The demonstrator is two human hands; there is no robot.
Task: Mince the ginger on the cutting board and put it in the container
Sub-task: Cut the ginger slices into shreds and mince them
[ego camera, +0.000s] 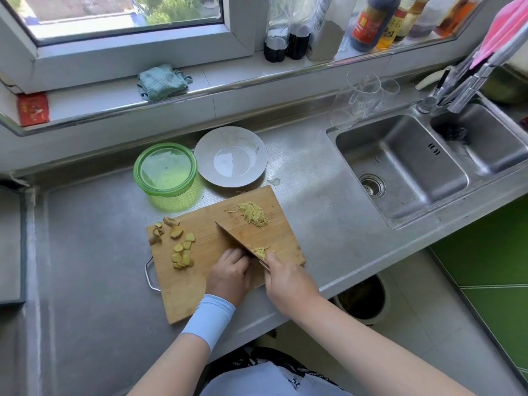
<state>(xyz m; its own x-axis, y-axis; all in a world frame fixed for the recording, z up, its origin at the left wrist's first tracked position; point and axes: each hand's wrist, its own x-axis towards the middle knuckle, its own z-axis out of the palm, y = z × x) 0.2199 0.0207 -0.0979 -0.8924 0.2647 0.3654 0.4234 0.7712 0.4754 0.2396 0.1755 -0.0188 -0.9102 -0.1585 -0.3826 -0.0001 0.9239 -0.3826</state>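
Mincing is about midway, I judge: the green container (165, 170) stands on the table past the cutting board (188, 295), and uncut ginger slices (183, 250) wait at the board's left end. The left hand (228, 275) is curled knuckles-up against the knife (237, 240), and what it pins is hidden. The right hand (285, 281) is wrapped round the handle, with fresh shreds (261, 250) just beside both hands and a larger shredded pile (254, 214) beyond the blade. Next come short, even chops with the fingertips tucked clear of the edge.
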